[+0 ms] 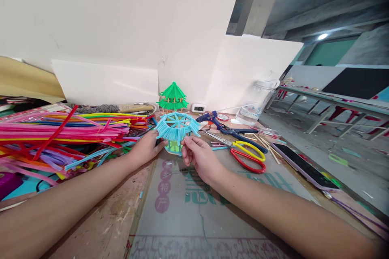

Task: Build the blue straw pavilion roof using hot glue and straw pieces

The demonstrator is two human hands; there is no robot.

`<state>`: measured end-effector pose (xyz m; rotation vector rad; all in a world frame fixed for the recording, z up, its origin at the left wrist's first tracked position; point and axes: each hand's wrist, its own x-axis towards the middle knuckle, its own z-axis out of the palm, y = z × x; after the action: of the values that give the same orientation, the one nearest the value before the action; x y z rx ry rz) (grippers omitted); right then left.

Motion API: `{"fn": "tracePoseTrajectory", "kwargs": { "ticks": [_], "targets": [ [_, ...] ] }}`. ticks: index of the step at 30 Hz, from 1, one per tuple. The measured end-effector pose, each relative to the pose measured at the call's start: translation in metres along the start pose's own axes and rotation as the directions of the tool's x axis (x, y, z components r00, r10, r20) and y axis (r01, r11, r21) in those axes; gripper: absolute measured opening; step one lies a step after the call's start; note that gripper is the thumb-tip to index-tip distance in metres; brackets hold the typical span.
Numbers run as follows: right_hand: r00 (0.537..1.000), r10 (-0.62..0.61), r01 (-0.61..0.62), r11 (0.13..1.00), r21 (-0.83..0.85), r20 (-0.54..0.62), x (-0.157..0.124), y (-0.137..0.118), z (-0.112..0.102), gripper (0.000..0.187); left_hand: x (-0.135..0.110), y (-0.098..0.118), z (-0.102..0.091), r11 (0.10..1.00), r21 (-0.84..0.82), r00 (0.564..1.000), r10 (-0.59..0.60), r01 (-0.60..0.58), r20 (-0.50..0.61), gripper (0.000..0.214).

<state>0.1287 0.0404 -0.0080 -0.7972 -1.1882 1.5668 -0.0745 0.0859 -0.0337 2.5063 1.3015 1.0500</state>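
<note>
A small pavilion model (177, 126) made of pipe cleaners stands in front of me, with a light blue spoked roof that has an open ring and a green part beneath. My left hand (147, 146) grips its left side, the fingertips partly hidden behind it. At the front right edge of the roof, my right hand (200, 156) is closed, thumb and forefinger pinched. Whatever lies between those fingertips is too small to make out. Just behind stands a green tiered pavilion model (174, 94).
Bundled pipe cleaners (67, 131) lie on the left. To the right are scissors (247, 156), a blue glue gun (214, 120), thin sticks (270, 149) and a phone (304, 166). A timer (198, 107) and a water bottle (255, 103) stand near white boards (121, 28).
</note>
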Motion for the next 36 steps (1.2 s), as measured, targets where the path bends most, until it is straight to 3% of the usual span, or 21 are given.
{"fn": "tracePoseTrajectory", "kwargs": {
  "ticks": [19, 22, 24, 26, 28, 30, 33, 34, 36],
  "targets": [
    [0.999, 0.026, -0.024, 0.996, -0.083, 0.024, 0.004, 0.002, -0.004, 0.044, -0.001, 0.001, -0.001, 1.0, 0.015, 1.0, -0.017, 0.016, 0.018, 0.029],
    [0.997, 0.036, -0.021, 0.978, -0.208, 0.069, -0.002, 0.001, -0.005, 0.048, -0.001, -0.001, 0.0, 0.999, 0.027, 1.0, -0.019, 0.018, 0.019, 0.029],
    [0.992, -0.046, 0.085, 0.931, -0.355, 0.116, -0.009, -0.002, -0.003, 0.046, -0.001, -0.003, 0.001, 0.999, 0.035, 1.0, -0.025, 0.024, 0.019, 0.029],
    [0.967, -0.186, 0.248, 0.836, -0.489, 0.173, -0.018, -0.01, -0.001, 0.039, -0.001, -0.004, 0.001, 0.999, 0.039, 1.0, -0.019, 0.018, 0.018, 0.028],
    [0.913, -0.337, 0.405, 0.684, -0.607, 0.23, -0.024, -0.02, -0.001, 0.026, -0.001, -0.005, 0.001, 0.999, 0.042, 1.0, -0.015, 0.014, 0.019, 0.028],
    [0.819, -0.476, 0.537, 0.435, -0.723, 0.321, -0.024, -0.033, -0.005, 0.015, -0.002, -0.005, 0.001, 0.999, 0.042, 1.0, -0.019, 0.018, 0.015, 0.028],
    [0.615, -0.589, 0.628, -0.038, -0.778, 0.525, -0.014, -0.049, -0.017, 0.017, -0.002, -0.004, 0.002, 0.999, 0.036, 1.0, -0.022, 0.022, -0.002, 0.03],
    [0.557, -0.593, 0.627, -0.159, -0.763, 0.581, -0.01, -0.052, -0.021, 0.023, -0.002, -0.004, 0.002, 0.999, 0.036, 1.0, -0.022, 0.022, -0.006, 0.031],
    [0.508, -0.564, 0.604, -0.305, -0.736, 0.651, -0.003, -0.055, -0.028, 0.038, -0.003, -0.004, 0.002, 0.999, 0.039, 1.0, -0.024, 0.024, -0.002, 0.033]
  ]
}}
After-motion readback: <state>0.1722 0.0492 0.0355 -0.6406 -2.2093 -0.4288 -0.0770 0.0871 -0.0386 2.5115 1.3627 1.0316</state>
